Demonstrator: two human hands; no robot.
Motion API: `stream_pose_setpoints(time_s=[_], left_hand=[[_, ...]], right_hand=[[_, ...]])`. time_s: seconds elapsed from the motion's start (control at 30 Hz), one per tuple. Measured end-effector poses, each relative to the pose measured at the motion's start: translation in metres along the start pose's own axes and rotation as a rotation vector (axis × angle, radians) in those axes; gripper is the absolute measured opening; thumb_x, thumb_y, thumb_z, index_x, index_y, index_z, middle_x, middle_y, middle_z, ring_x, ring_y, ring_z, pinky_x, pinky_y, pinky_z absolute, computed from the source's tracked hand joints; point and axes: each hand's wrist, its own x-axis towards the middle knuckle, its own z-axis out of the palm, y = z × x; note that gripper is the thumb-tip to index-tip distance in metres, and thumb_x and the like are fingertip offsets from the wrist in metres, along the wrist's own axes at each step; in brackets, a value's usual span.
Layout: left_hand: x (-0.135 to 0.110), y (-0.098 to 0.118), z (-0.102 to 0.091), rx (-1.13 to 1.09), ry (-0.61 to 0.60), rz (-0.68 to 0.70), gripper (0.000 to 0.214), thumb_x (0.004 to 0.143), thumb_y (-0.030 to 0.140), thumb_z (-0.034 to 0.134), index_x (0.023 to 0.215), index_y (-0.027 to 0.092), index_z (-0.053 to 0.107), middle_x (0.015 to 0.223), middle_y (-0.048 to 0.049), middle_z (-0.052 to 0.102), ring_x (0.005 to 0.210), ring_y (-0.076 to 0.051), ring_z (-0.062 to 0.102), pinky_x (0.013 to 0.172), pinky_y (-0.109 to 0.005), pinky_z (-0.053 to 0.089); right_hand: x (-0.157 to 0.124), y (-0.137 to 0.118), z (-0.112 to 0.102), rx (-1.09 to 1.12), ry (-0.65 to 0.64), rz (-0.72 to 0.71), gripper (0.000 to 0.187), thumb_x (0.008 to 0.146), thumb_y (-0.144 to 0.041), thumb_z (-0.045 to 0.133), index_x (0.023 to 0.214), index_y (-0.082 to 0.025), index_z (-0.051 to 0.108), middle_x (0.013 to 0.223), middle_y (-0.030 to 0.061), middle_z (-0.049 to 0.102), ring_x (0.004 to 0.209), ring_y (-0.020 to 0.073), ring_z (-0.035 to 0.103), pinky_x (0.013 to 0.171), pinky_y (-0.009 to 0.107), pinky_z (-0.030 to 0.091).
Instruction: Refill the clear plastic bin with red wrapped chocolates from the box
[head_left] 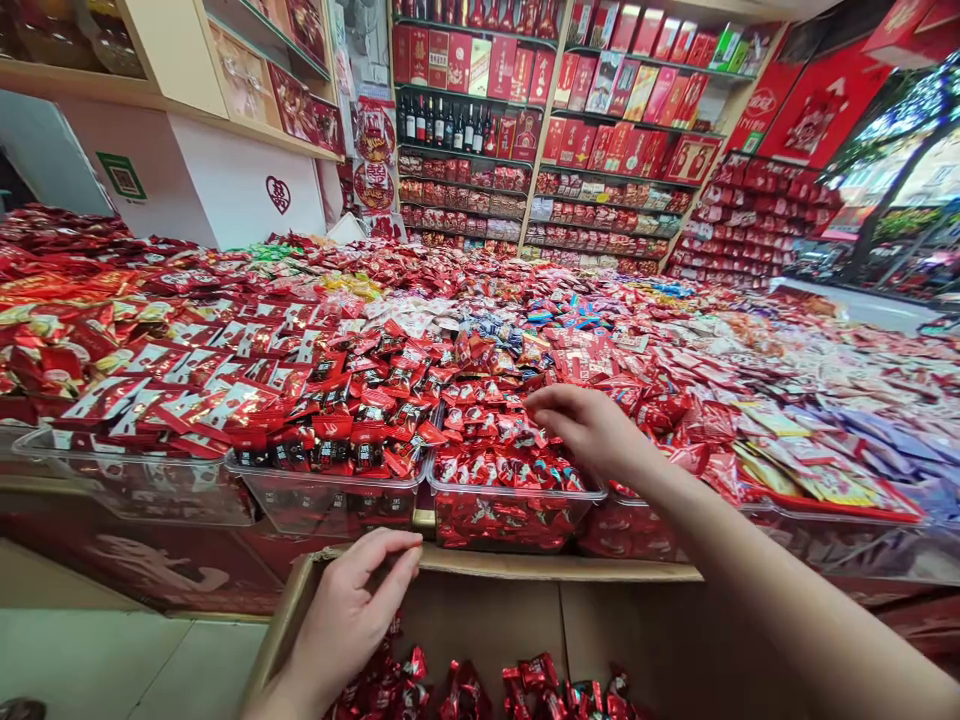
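Observation:
My right hand reaches over a clear plastic bin of red-wrapped candies. Its fingers are curled together at the candies, and what they hold, if anything, is hidden. Lower and to the left, my left hand hovers above the near edge of an open cardboard box. The thumb and forefinger come together at the tips, and anything between them is too small to make out. Loose red-wrapped candies lie at the bottom of the box.
More clear bins stand alongside, one with black-and-red packets and another with red-and-white packets. Flat colourful packets lie at the right. Shelves of red boxes and bottles rise behind. A white counter block stands back left.

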Motion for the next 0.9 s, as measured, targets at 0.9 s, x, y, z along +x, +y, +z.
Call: stream_pose_setpoints(time_s=[0.9], left_hand=[[-0.002,-0.03,0.006,-0.16,0.055,-0.002,0.016,0.071,0.026,0.05,0.086,0.021,0.053,0.079,-0.0009,0.057,0.061,-0.011,0.059,0.056,-0.02,0.048]], right_hand=[[0.044,0.026,0.02,-1.003,-0.356,0.102,0.023,0.063,-0.025,0.05,0.08,-0.013,0.061,0.08,0.0132,0.062,0.074,0.0236,0.057,0.059,0.03,0.042]])
